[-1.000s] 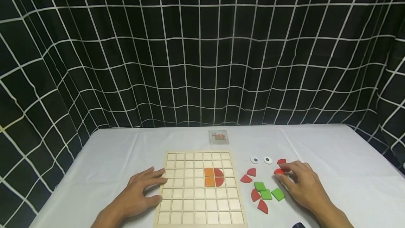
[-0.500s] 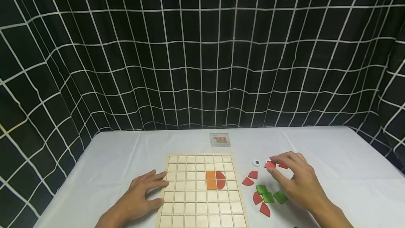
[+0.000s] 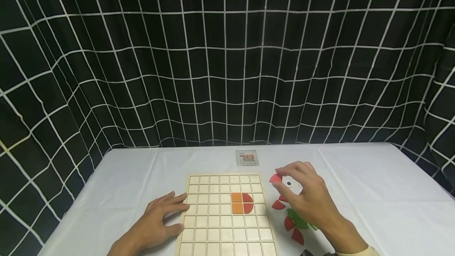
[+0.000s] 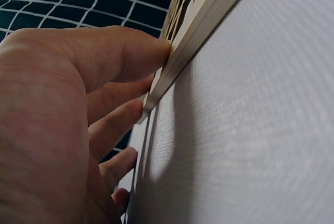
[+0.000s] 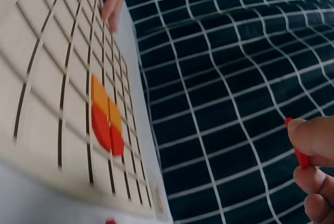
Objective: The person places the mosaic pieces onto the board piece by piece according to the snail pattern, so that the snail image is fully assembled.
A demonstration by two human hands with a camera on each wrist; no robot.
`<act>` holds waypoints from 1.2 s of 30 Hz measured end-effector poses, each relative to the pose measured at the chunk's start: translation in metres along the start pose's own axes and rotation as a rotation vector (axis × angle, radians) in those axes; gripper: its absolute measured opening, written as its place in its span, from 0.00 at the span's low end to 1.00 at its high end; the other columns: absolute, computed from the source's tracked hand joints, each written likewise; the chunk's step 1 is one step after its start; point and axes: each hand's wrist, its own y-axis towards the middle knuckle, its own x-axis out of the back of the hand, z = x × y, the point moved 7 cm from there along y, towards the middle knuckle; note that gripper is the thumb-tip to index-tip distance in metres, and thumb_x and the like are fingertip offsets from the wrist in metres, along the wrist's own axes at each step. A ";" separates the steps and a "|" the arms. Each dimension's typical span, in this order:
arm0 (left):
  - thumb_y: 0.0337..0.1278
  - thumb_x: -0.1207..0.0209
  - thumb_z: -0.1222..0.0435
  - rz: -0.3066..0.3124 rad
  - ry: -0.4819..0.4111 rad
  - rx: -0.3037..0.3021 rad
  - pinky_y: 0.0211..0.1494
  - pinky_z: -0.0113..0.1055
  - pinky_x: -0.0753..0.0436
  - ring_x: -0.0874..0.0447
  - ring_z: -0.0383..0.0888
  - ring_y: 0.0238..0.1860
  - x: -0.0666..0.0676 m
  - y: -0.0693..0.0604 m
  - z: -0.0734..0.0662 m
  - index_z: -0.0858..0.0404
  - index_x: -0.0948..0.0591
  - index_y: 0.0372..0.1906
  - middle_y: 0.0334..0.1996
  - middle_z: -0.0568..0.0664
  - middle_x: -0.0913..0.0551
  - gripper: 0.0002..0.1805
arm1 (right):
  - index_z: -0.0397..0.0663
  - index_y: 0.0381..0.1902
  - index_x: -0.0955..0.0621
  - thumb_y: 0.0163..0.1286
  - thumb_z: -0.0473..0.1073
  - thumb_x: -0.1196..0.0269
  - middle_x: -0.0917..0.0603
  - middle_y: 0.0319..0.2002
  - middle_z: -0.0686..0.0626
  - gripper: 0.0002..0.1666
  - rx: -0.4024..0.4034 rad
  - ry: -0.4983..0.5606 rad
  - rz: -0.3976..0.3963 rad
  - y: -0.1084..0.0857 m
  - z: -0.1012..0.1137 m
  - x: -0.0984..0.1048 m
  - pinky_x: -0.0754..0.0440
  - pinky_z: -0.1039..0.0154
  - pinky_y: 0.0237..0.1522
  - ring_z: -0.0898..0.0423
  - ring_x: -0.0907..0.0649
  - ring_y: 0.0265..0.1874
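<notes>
Pinch firm: right hand (image 3: 306,193) clamped on a red quarter-round (image 3: 275,178).
Quarter-round sits at the left tip of the grip, edge-on in the right wrist view, beside the right rim of the grid board (image 3: 209,221) as the head camera sees it. To its lower left, red pair (image 3: 247,208), then orange squares (image 3: 237,197). Right hand is nearer these; left hand (image 3: 154,220) touches the left rim.

White table (image 3: 387,192) — gridded board (image 3: 209,221), card (image 3: 247,158), green tiles (image 3: 297,219)

Red wedge (image 3: 275,178) – aloft, pale gridded board (image 3: 215,221) – flat, 4 tiles (image 3: 237,208) inset
</notes>
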 end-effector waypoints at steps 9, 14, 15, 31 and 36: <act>0.50 0.34 0.58 -0.007 -0.005 -0.004 0.68 0.60 0.49 0.42 0.57 0.70 0.000 -0.001 0.000 0.54 0.17 0.54 0.65 0.45 0.28 0.23 | 0.45 0.39 0.15 0.51 0.35 0.26 0.19 0.37 0.58 0.15 0.079 0.108 -0.009 0.012 0.025 -0.026 0.26 0.66 0.38 0.58 0.26 0.40; 0.50 0.34 0.59 -0.016 -0.012 -0.016 0.67 0.60 0.49 0.42 0.57 0.70 0.001 -0.001 0.000 0.54 0.17 0.54 0.65 0.46 0.28 0.22 | 0.43 0.39 0.15 0.53 0.37 0.27 0.19 0.38 0.56 0.14 0.077 0.155 0.013 0.020 0.035 -0.045 0.25 0.63 0.37 0.58 0.25 0.39; 0.50 0.34 0.59 -0.018 -0.013 -0.019 0.67 0.60 0.49 0.42 0.57 0.70 0.001 -0.001 0.000 0.54 0.17 0.54 0.65 0.46 0.28 0.22 | 0.43 0.39 0.15 0.53 0.37 0.27 0.19 0.38 0.56 0.14 0.069 0.164 0.021 0.021 0.037 -0.049 0.25 0.63 0.38 0.58 0.25 0.39; 0.50 0.34 0.58 -0.007 -0.031 0.012 0.68 0.60 0.51 0.43 0.57 0.70 0.000 -0.003 0.001 0.53 0.17 0.54 0.65 0.45 0.29 0.22 | 0.42 0.38 0.15 0.57 0.38 0.29 0.20 0.35 0.54 0.10 -0.038 0.203 0.104 0.018 0.041 -0.105 0.25 0.56 0.44 0.55 0.25 0.41; 0.50 0.34 0.58 -0.004 -0.026 0.024 0.68 0.60 0.51 0.43 0.56 0.70 -0.001 -0.001 0.001 0.53 0.17 0.54 0.65 0.45 0.29 0.22 | 0.42 0.35 0.14 0.55 0.35 0.30 0.20 0.33 0.54 0.08 -0.034 0.155 0.149 0.011 0.035 -0.120 0.28 0.60 0.36 0.56 0.28 0.35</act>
